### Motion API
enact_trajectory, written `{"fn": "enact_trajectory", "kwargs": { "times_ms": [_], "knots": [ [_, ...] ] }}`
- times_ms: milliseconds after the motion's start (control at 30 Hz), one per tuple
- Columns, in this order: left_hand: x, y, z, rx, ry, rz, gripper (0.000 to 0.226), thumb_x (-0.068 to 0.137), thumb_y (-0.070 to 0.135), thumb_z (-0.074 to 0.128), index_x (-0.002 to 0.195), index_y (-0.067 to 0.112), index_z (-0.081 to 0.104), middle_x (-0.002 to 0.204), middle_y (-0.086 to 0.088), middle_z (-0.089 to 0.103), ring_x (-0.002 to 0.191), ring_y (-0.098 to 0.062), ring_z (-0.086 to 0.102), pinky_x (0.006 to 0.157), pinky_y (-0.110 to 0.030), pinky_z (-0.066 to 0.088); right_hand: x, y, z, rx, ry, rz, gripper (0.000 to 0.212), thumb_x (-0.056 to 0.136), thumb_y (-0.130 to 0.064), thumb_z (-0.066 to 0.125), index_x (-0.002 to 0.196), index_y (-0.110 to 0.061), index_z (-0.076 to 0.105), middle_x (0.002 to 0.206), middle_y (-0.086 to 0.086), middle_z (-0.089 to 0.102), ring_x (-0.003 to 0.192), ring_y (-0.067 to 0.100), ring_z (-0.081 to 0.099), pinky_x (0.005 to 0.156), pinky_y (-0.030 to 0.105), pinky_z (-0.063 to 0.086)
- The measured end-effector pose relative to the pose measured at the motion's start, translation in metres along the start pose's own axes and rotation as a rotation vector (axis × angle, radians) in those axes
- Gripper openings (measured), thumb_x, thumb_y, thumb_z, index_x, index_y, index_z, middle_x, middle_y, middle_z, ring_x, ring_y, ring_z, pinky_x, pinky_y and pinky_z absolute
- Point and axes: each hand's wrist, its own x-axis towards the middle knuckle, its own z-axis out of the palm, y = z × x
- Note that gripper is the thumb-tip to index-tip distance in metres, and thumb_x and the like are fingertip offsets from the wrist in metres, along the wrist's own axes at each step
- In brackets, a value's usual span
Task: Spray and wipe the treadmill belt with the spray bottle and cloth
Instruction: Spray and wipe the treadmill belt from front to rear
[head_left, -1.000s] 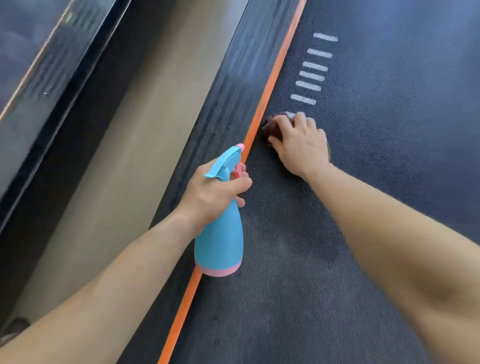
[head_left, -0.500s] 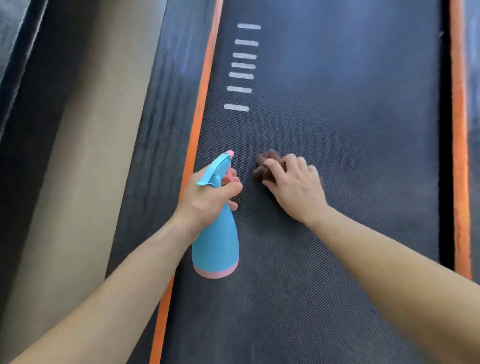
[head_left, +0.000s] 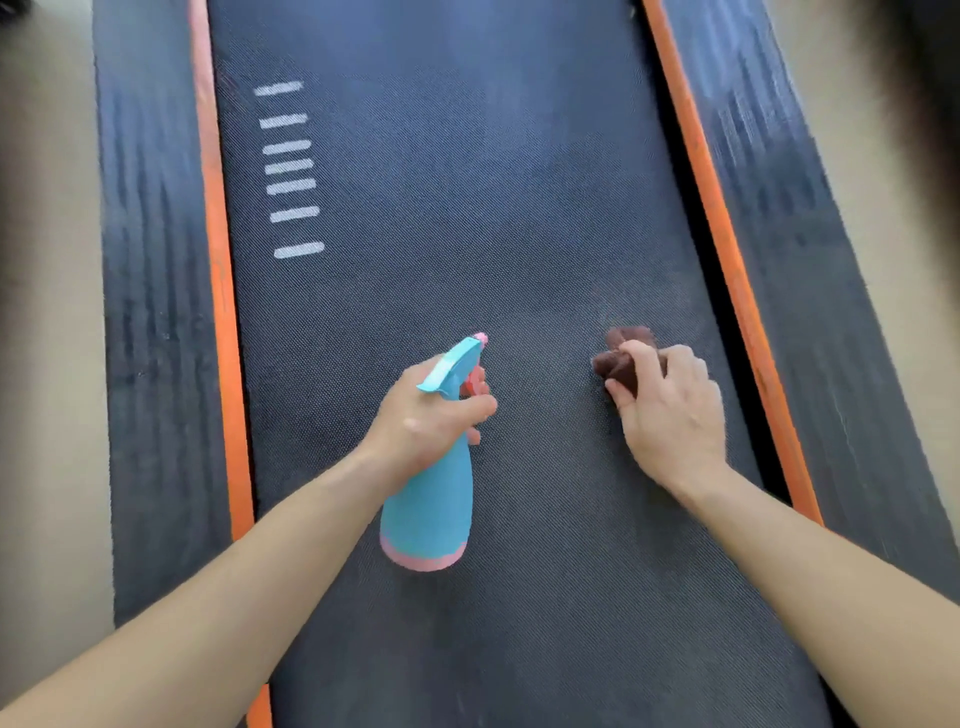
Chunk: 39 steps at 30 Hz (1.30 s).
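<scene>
Treadmill belt (head_left: 467, 234): dark woven surface lying directly under both grips. Its long axis runs straight ahead of them and back toward the person.

Right grip (head_left: 670, 415): fingers curled round and clamped on the cloth, pressing it down onto the belt.

Cloth (head_left: 623, 358): brown and bunched, poking out just ahead of the right grip's fingertips and a little to their left, touching the belt.

Left grip (head_left: 431, 415): wrapped round the neck of the spray bottle, with fingers at the pink trigger.

Spray bottle (head_left: 431, 509): blue with a pink base. The nozzle points ahead of the left grip and the base hangs back toward the person. Whether the base touches the belt cannot be told.

Key relation: the right grip sits near the right orange strip (head_left: 727, 260), so nearly all the belt's width lies to its left, toward and beyond the left grip. The right grip is the one on the belt, and the left carries the bottle beside it, apart from the cloth.

White marks (head_left: 288, 166): a row of short bars well ahead of the left grip and to its left, near the left orange strip (head_left: 218, 260).

Step in hand: wiping, by the look of it, with a faint paler patch just ahead of the cloth that may be spray.

Next move: probably a stroke across to the left or ahead along the belt's length.

Risk: the bunched cloth covers a narrow path, so passes need to overlap.
</scene>
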Motion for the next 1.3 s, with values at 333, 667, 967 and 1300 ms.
{"fn": "enact_trajectory", "kwargs": {
  "times_ms": [333, 667, 967, 1300],
  "knots": [
    [0.008, 0.004, 0.044, 0.228, -0.099, -0.043, 0.047, 0.066, 0.034, 0.078, 0.112, 0.024, 0.075, 0.101, 0.005, 0.077, 0.086, -0.020, 0.077, 0.084, -0.051, 0.066, -0.041, 0.010, 0.004, -0.037, 0.009, -0.036, 0.043, 0.091, -0.043, 0.063, 0.125, -0.019, 0.053, 0.104, 0.015, 0.052, 0.084, 0.035, 0.051, 0.065, 0.045, 0.044],
    [0.031, 0.043, 0.093, 0.425, -0.118, 0.011, 0.035, 0.071, 0.038, 0.079, 0.102, 0.024, 0.073, 0.083, 0.006, 0.072, 0.063, -0.013, 0.077, 0.083, -0.036, 0.064, -0.065, 0.020, 0.005, 0.004, -0.008, -0.018, 0.043, 0.091, -0.044, 0.061, 0.126, -0.021, 0.049, 0.102, 0.014, 0.053, 0.083, 0.035, 0.052, 0.063, 0.043, 0.045],
    [0.014, 0.042, 0.086, 0.525, -0.181, -0.043, 0.049, 0.072, 0.040, 0.080, 0.119, 0.029, 0.074, 0.086, 0.010, 0.074, 0.068, -0.014, 0.079, 0.089, -0.041, 0.063, -0.066, 0.023, 0.008, -0.005, -0.026, -0.023, 0.044, 0.093, -0.046, 0.060, 0.127, -0.019, 0.053, 0.103, 0.014, 0.053, 0.083, 0.034, 0.052, 0.064, 0.042, 0.044],
    [0.018, 0.031, 0.075, 0.548, -0.156, -0.054, 0.043, 0.077, 0.038, 0.080, 0.118, 0.028, 0.073, 0.091, 0.007, 0.075, 0.067, -0.013, 0.079, 0.088, -0.038, 0.062, -0.063, 0.025, 0.008, 0.025, 0.030, 0.019, 0.040, 0.094, -0.042, 0.061, 0.126, -0.019, 0.055, 0.105, 0.013, 0.054, 0.085, 0.033, 0.052, 0.066, 0.043, 0.045]
  ]
}}
